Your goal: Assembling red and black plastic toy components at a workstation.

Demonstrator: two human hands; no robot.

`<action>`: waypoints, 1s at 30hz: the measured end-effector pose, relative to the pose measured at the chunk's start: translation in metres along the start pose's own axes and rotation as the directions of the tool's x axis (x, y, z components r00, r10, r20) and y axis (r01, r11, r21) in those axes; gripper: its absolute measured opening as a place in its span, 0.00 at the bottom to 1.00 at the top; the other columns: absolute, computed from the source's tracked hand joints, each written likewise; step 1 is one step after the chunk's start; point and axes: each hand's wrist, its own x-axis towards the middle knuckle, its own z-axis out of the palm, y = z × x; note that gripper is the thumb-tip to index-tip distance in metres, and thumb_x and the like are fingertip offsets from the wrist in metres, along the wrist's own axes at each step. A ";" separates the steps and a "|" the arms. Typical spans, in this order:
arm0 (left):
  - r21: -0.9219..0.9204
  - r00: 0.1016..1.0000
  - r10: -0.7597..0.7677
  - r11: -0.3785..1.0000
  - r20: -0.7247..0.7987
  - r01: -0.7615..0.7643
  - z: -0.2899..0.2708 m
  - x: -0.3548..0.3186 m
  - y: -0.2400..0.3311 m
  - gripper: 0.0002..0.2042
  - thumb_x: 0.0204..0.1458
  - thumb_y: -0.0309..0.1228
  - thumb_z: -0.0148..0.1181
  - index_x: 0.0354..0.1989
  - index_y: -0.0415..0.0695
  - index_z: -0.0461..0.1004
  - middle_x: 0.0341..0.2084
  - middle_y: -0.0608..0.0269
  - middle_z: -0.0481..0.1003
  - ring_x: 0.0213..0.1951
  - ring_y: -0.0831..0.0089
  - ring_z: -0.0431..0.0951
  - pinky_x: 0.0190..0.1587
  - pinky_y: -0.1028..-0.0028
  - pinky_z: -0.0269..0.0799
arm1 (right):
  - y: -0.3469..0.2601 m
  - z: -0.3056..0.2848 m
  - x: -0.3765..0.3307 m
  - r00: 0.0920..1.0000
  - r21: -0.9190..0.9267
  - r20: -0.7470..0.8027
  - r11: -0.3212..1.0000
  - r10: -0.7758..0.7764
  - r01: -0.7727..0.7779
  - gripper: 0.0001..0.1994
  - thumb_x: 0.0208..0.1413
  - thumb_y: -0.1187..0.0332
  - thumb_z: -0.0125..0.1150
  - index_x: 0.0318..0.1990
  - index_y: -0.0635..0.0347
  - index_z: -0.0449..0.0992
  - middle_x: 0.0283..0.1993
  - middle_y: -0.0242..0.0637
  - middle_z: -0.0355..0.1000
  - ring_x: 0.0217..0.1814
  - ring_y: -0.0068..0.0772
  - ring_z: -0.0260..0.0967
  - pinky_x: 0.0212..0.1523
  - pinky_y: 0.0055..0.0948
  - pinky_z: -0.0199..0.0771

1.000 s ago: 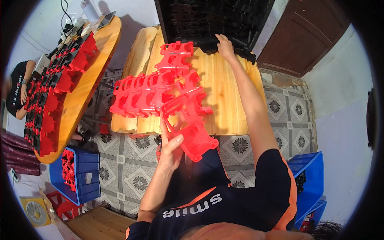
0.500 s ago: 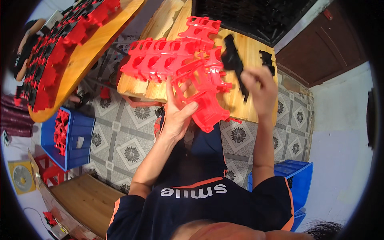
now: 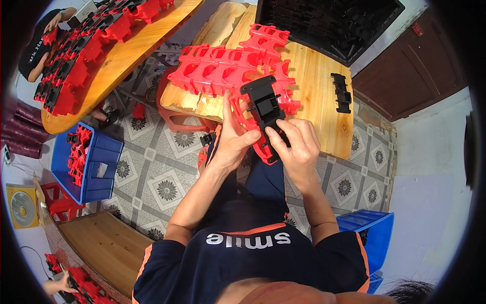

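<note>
A red plastic frame (image 3: 267, 153) is gripped by my left hand (image 3: 234, 141), fingers behind it and thumb along its near edge. A long black plastic piece (image 3: 261, 101) with a square recess lies over the frame and hides most of it. My right hand (image 3: 299, 149) holds the near part of the black piece, thumb and fingers closed on it. Whether the two parts are locked together cannot be seen. Just beyond my hands, several similar red plastic frames (image 3: 212, 68) stand in rows on the wooden table (image 3: 316, 66).
Another black piece (image 3: 341, 92) lies at the table's right edge. A black tray (image 3: 334, 30) of dark parts stands behind. To the left are a second table (image 3: 101, 96) with assembled parts, a blue bin (image 3: 98, 175) and a red stool (image 3: 172, 109). Other people work nearby.
My right hand has brought the black piece from the right over onto the red frame in my left hand. The frame has been turned and is now mostly covered.
</note>
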 end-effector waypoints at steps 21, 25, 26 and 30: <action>0.169 0.978 0.030 0.986 -0.206 0.006 0.010 0.018 0.038 0.24 0.62 0.45 0.53 0.62 0.50 0.54 0.49 0.57 0.71 0.47 0.68 0.77 0.44 0.64 0.80 | 0.029 0.012 0.017 0.942 0.441 0.286 0.897 -0.174 0.031 0.32 0.48 0.50 0.69 0.60 0.54 0.72 0.69 0.44 0.57 0.69 0.42 0.56 0.66 0.35 0.56; 0.147 0.975 0.053 0.989 -0.215 -0.021 0.002 0.018 0.033 0.23 0.60 0.40 0.57 0.59 0.49 0.56 0.48 0.57 0.71 0.45 0.68 0.77 0.44 0.67 0.80 | 0.030 0.034 0.006 0.960 0.373 0.235 0.926 -0.152 0.055 0.31 0.36 0.48 0.74 0.49 0.55 0.80 0.68 0.47 0.60 0.69 0.47 0.57 0.67 0.41 0.55; 0.174 0.969 0.042 0.985 -0.243 0.001 0.002 0.015 0.031 0.21 0.60 0.41 0.57 0.57 0.50 0.58 0.47 0.60 0.72 0.46 0.70 0.77 0.44 0.68 0.80 | 0.031 0.034 0.003 0.961 0.282 0.192 0.949 -0.200 0.141 0.28 0.41 0.48 0.72 0.47 0.57 0.80 0.66 0.48 0.63 0.67 0.45 0.60 0.66 0.40 0.58; 0.181 0.967 0.022 0.983 -0.253 0.025 0.004 0.008 0.027 0.23 0.59 0.35 0.57 0.60 0.48 0.57 0.48 0.58 0.71 0.49 0.70 0.75 0.48 0.68 0.77 | 0.023 0.038 0.006 0.977 0.651 0.145 0.728 0.157 -0.213 0.29 0.54 0.49 0.66 0.55 0.62 0.73 0.65 0.48 0.63 0.69 0.43 0.58 0.67 0.41 0.56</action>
